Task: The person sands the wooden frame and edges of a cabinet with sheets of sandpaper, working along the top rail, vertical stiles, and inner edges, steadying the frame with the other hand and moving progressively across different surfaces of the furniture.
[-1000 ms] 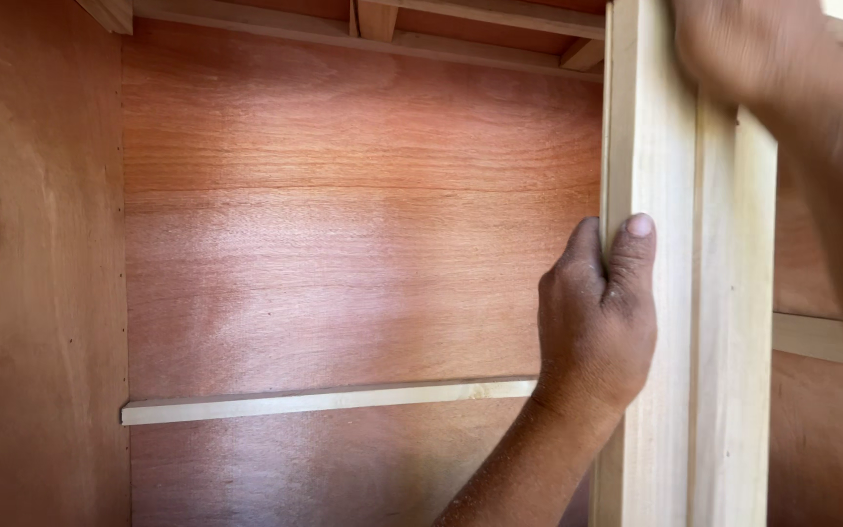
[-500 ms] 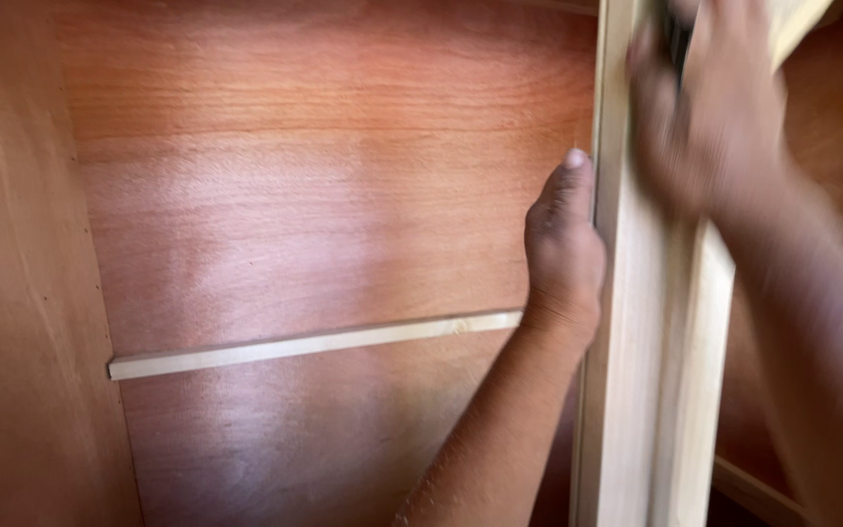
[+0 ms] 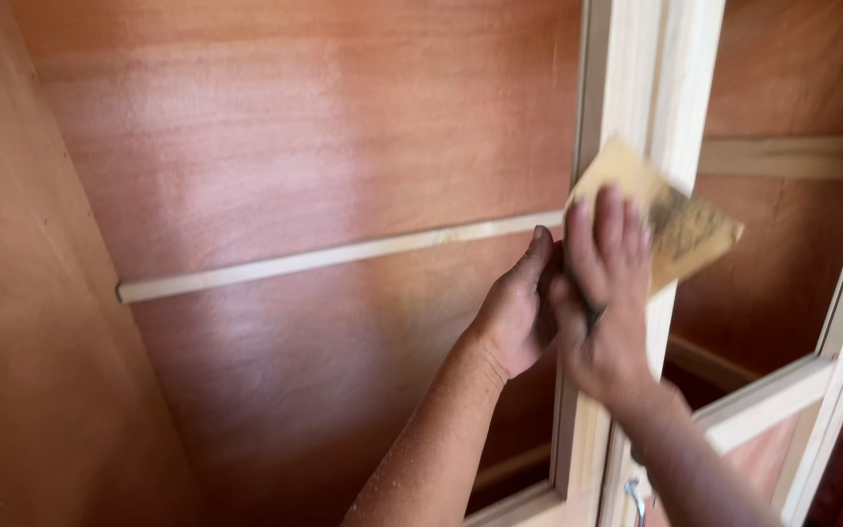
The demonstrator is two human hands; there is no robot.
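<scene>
1. Left hand [image 3: 519, 317]: reaches up from the lower centre and is curled around the left edge of the pale upright post [image 3: 636, 107]. The fingers wrap behind the wood and are hidden; the thumb points upward along the near face. The grip is closed on the post.

2. Right hand [image 3: 605, 293]: comes in from the lower right, just beside the left hand and touching it at the thumb side. The fingers are extended fairly flat and press a sheet of sandpaper [image 3: 670, 215] against the front of the post. The hand is blurred, so the exact finger spread is hard to read.

3. Sandpaper: a tan, roughly square sheet, tilted, with a dark worn patch near its middle. Its upper corners stick out past the fingertips, over the post and to the right of it.

4. Upright post: light, unfinished timber, running from the top edge of the view down to the bottom, made of two strips side by side.

5. Back panel [image 3: 324, 146]: reddish-brown plywood, filling the space left of the post.

6. Horizontal batten [image 3: 324, 259]: a thin pale strip fixed across the back panel, sloping slightly in the view, ending at the post behind the left hand.

7. Side panel [image 3: 21, 322]: a lighter brown board along the left edge.

8. Framed door [image 3: 831, 381]: pale wood rails at the right, partly in view.
</scene>
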